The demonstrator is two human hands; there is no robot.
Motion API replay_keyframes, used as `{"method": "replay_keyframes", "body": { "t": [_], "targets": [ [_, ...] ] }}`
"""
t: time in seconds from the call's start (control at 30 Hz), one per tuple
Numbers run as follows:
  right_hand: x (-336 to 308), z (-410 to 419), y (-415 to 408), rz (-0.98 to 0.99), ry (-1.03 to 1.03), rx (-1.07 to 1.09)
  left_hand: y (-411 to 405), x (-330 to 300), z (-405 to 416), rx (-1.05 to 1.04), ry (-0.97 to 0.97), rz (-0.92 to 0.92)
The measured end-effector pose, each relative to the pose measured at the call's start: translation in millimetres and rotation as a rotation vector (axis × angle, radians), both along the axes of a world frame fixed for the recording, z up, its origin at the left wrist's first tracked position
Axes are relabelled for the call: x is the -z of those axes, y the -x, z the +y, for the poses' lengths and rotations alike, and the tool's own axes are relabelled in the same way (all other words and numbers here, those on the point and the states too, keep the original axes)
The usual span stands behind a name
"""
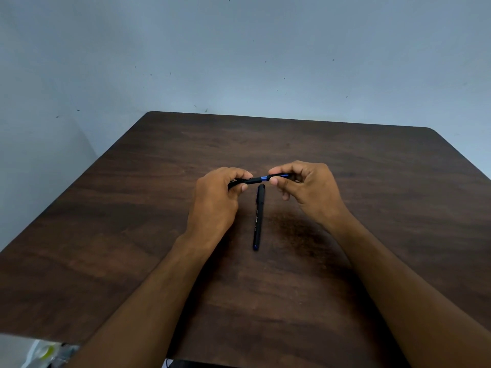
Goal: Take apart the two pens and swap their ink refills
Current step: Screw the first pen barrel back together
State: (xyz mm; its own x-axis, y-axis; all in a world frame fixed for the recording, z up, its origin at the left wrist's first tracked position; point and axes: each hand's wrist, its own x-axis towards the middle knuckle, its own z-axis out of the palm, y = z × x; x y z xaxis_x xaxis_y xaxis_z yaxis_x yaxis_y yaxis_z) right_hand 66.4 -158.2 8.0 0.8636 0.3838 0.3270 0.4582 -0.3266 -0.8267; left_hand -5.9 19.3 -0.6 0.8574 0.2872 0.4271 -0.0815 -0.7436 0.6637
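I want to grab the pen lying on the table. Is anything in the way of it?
Nothing visible blocks it. The pen on the table lies bare between the wrists, with both hands just above its far end gripping the other pen, left hand and right hand.

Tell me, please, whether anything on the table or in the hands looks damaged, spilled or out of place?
Nothing stands out. The left hand and right hand pinch one black pen above the table; the second pen lies whole and capped below it. No ink is visible anywhere.
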Motion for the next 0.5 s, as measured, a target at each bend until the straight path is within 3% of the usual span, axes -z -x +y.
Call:
{"method": "replay_keyframes", "body": {
  "t": [0.5],
  "targets": [
    [-1.8, 1.2, 1.5, 0.018, 0.005, -0.015, -0.2, 0.5, -2.3, -0.001, 0.015, -0.042]
  ]
}}
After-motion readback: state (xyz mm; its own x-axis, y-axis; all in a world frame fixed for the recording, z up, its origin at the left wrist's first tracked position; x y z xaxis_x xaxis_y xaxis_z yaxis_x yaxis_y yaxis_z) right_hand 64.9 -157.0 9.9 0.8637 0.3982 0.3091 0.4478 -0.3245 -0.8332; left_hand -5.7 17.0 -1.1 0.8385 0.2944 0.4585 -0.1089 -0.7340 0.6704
